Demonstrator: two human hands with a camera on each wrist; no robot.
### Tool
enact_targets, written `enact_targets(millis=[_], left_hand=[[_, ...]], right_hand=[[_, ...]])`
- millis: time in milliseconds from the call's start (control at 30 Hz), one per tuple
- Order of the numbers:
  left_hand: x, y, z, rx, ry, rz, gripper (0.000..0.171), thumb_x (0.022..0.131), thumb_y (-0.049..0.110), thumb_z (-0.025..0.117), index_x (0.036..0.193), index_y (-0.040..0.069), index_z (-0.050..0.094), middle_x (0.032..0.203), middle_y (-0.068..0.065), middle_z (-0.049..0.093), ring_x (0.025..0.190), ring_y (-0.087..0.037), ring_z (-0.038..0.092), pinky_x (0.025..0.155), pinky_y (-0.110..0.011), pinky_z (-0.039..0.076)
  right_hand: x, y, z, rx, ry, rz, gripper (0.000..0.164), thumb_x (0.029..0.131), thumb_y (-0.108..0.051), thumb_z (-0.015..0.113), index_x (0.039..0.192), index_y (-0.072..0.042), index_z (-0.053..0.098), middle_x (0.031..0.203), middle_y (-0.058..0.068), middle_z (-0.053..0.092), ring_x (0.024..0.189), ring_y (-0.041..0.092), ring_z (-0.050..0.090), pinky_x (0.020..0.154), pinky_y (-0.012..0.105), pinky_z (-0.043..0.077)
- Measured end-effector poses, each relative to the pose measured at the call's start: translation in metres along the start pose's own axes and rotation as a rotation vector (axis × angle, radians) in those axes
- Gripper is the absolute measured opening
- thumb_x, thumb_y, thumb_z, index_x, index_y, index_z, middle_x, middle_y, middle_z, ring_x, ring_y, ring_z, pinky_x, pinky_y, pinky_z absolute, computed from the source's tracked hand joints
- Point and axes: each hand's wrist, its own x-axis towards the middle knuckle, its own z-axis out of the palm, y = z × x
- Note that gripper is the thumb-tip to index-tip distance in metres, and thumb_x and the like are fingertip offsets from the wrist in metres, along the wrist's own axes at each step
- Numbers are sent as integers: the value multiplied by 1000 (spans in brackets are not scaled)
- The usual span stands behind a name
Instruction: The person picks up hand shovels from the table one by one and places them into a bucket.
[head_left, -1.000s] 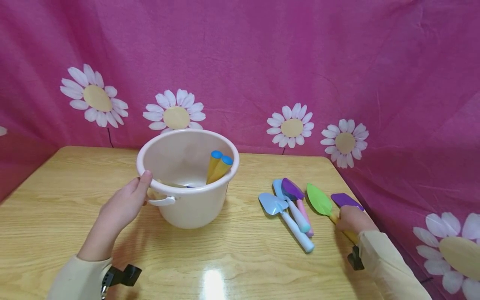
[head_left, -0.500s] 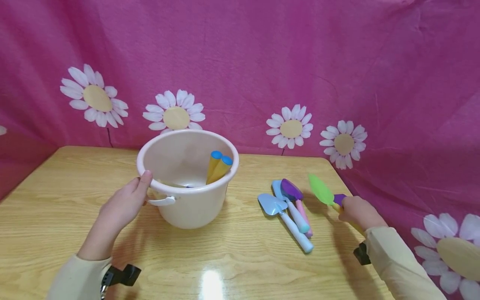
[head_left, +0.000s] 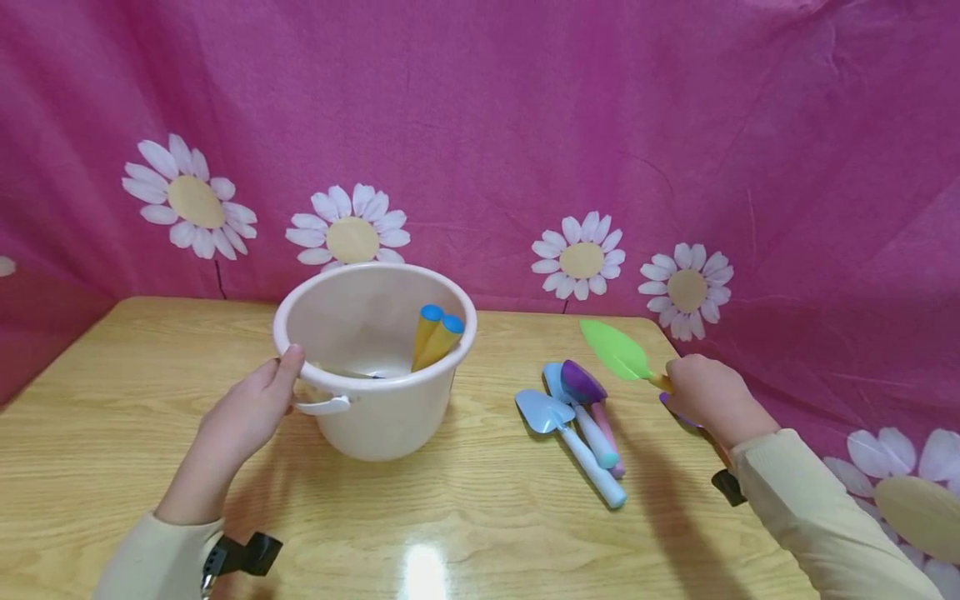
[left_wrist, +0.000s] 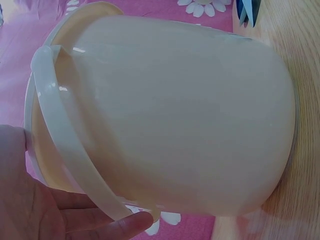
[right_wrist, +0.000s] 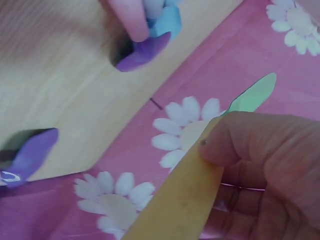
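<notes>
A whitish bucket (head_left: 382, 417) stands upright on the table, two yellow handles with blue ends (head_left: 438, 337) leaning inside it. My left hand (head_left: 251, 408) grips its near-left rim; in the left wrist view the fingers (left_wrist: 135, 224) reach under the bucket's bail handle (left_wrist: 70, 135). My right hand (head_left: 708, 396) holds a green trowel (head_left: 618, 350) by its yellow handle (right_wrist: 180, 185), lifted above the table. Below that hand lies a purple-bladed trowel (right_wrist: 32, 155), mostly hidden in the head view.
Between bucket and right hand lie a pale blue trowel (head_left: 543, 410), another blue trowel (head_left: 597, 437) and a purple trowel with a pink handle (head_left: 583, 383), overlapping. A pink flowered cloth (head_left: 480, 150) hangs behind the wooden table (head_left: 480, 517).
My right hand has picked the green trowel up off the table and raised it, its blade swinging left. The left hand and bucket have stayed in place.
</notes>
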Motion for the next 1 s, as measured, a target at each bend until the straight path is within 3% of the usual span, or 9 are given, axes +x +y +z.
enact_targets(millis=[200,600,833,1000], left_hand=[[-1,0,0,-7,-1,-9,69,93,53,9,120,0,43,95,-21,56,90,-35,52,66,-48,40],[-1,2,-1,-13,-6,-12,71,93,54,9,127,-1,38,97,-22,55,90,-35,52,65,-47,40],[-2,3,-1,-10,4,-9,72,93,55,9,126,-1,39,97,-22,55,90,-35,52,64,-46,41],[-1,3,0,-5,18,1,69,94,53,10,125,-1,40,98,-23,56,90,-35,53,64,-46,41]], right_hand=[[3,-12,-21,-24,68,-40,16,66,0,66,62,-5,51,57,4,46,51,20,45,49,42,44],[13,-37,-52,-76,161,-119,11,68,3,65,68,-1,55,56,5,47,49,21,45,46,42,45],[21,-66,-85,-153,161,-148,9,70,1,65,76,-1,59,66,10,53,55,23,52,44,41,46],[24,-91,-105,-212,218,-226,6,71,3,62,74,0,59,65,11,51,50,20,48,40,37,45]])
